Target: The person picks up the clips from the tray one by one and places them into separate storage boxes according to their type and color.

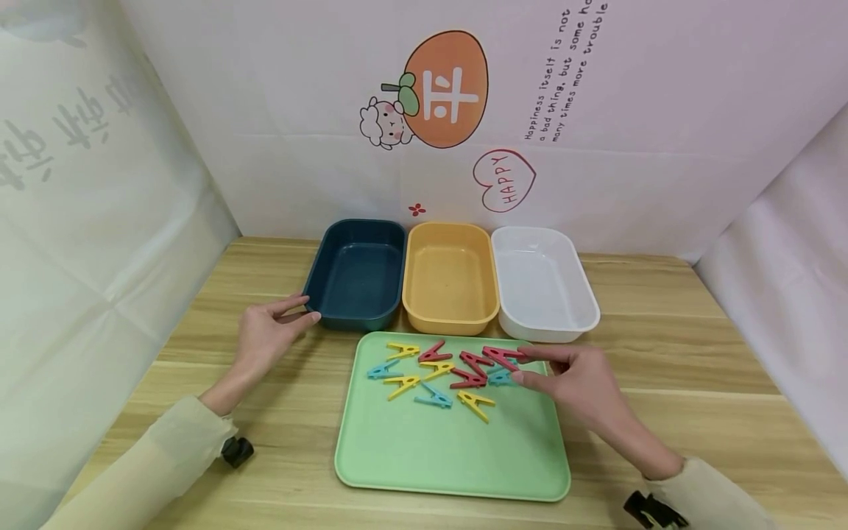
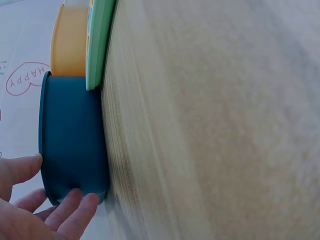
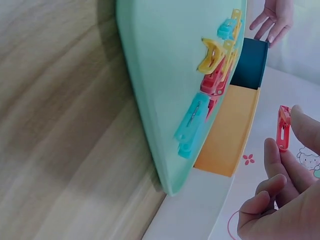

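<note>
In the head view my left hand is at the near left corner of the dark blue bin, its extended fingers touching the rim and outer wall. The left wrist view shows the fingertips against that bin's wall. Over the right side of the green tray, my right hand pinches a red clothespin between thumb and fingers. Below the hand lie blue clothespins. Other red clothespins, yellow clothespins and blue clothespins lie scattered on the tray.
A yellow bin and a white bin stand beside the dark blue one, behind the tray. All rest on a wooden table. White printed cloth hangs behind and along both sides.
</note>
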The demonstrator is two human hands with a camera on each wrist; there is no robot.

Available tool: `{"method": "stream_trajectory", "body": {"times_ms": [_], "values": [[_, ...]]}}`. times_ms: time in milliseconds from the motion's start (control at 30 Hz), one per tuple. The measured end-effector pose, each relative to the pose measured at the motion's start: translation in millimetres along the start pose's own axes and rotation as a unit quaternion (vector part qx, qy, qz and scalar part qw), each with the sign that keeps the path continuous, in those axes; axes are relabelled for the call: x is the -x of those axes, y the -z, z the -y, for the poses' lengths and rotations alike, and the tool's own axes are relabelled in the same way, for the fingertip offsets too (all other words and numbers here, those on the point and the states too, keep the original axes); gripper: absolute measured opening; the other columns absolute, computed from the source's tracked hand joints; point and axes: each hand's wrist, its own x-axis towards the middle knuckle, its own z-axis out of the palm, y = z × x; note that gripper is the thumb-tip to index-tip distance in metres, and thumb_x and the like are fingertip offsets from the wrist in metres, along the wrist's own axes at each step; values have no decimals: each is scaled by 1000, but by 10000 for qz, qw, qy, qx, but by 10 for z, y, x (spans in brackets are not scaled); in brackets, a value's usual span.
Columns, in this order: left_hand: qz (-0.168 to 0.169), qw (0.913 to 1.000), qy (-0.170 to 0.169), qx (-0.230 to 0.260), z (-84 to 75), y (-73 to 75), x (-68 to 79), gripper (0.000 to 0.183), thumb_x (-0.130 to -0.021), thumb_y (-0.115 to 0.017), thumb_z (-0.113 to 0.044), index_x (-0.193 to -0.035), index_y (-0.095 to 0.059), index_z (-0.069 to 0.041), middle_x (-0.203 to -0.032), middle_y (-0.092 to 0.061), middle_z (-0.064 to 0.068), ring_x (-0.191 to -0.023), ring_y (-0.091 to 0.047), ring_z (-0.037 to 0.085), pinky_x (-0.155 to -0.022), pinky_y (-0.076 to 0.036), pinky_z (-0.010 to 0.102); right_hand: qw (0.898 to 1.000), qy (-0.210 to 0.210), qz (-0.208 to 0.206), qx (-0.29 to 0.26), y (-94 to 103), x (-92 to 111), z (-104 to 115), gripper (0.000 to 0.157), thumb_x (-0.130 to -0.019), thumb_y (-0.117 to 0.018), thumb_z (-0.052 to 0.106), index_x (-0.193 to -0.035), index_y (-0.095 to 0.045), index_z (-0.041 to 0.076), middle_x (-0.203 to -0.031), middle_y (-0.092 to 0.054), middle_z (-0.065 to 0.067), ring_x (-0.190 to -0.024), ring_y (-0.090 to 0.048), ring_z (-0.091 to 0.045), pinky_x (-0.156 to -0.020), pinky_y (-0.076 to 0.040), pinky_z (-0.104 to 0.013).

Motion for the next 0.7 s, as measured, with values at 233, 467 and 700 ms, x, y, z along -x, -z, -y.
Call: {"method": "stream_trajectory", "body": {"times_ms": [233,467,700], "values": [[4,10000,-41,-1,3,6,-2,45,-95,-83,-22,-131,-72,3,-146,-58,22,-111,-71,33,-70,-61,19,9997,207,42,-117,-23,-90,86,35,-81,-95,24,-110,-85,9,-61,-41,1,-59,-37,-14,-50,-28,-25],[-18,9999,-77,-95,8,9,0,45,-95,-84,-23,-130,-73,1,-145,-59,21,-110,-72,32,-70,-60,18,9998,137,143,-56,-37,-232,266,39,-84,-93,29,-115,-83,9,-80,-73,-2,-63,-35,-16,-51,-26,-27],[3,10000,-59,-74,15,5,0,45,-95,-84,-24,-130,-73,1,-146,-58,22,-109,-72,32,-70,-62,22,9989,265,222,-314,-84,-437,436,36,-85,-92,23,-115,-83,5,-108,-79,-9,-72,-43,-18,-53,-30,-25]]}}
